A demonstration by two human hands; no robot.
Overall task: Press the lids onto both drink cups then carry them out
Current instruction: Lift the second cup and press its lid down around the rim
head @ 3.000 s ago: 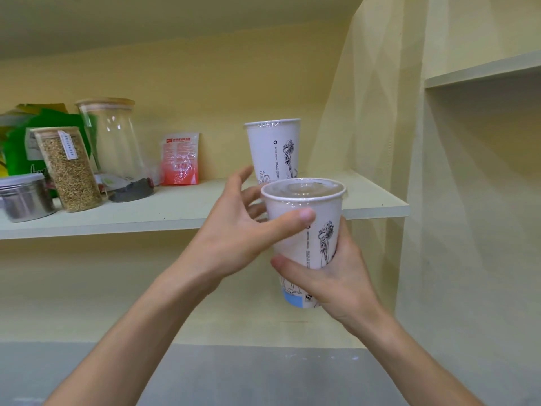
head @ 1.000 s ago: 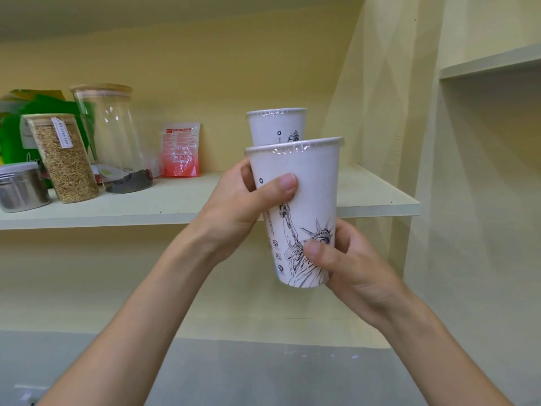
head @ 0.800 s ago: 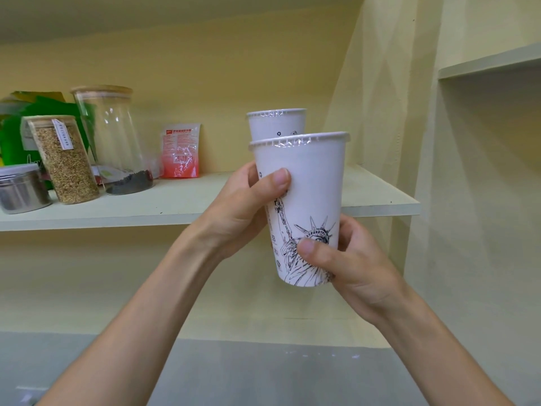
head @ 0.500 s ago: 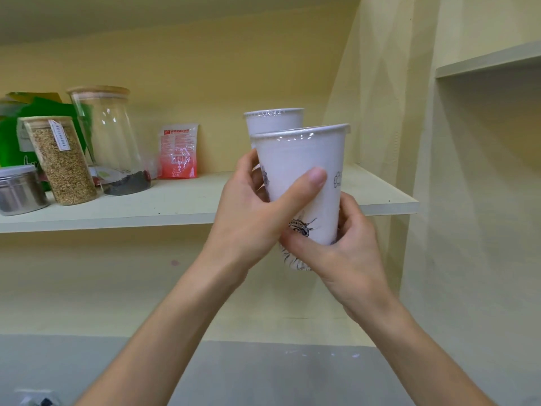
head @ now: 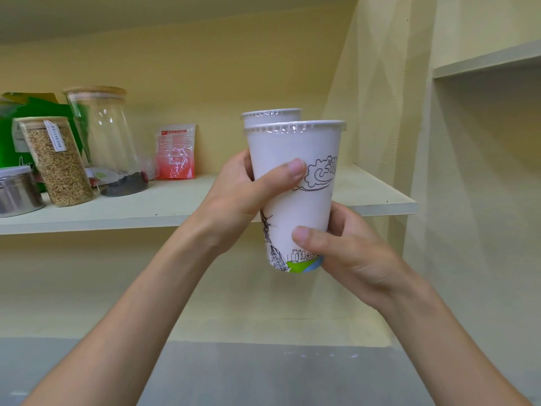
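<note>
A white paper drink cup (head: 295, 212) with line drawings and a clear plastic lid (head: 294, 126) is held upright in front of the shelf. My left hand (head: 243, 197) wraps its upper left side, thumb across the front. My right hand (head: 348, 253) grips its lower right part near the base. Behind it a second white cup (head: 270, 118) with a clear lid stands on the shelf (head: 175, 203); only its top shows above the held cup.
On the shelf's left stand a metal tin (head: 16, 190), a jar of grain (head: 58, 162), a tall glass jar (head: 106, 142) and a red packet (head: 175, 152). A side wall rises at the right with a higher shelf (head: 486, 58). Grey floor lies below.
The held cup has been turned in my hands: the statue drawing went out of view and a cloud and skyline now face me. My right hand shifted lower on the cup.
</note>
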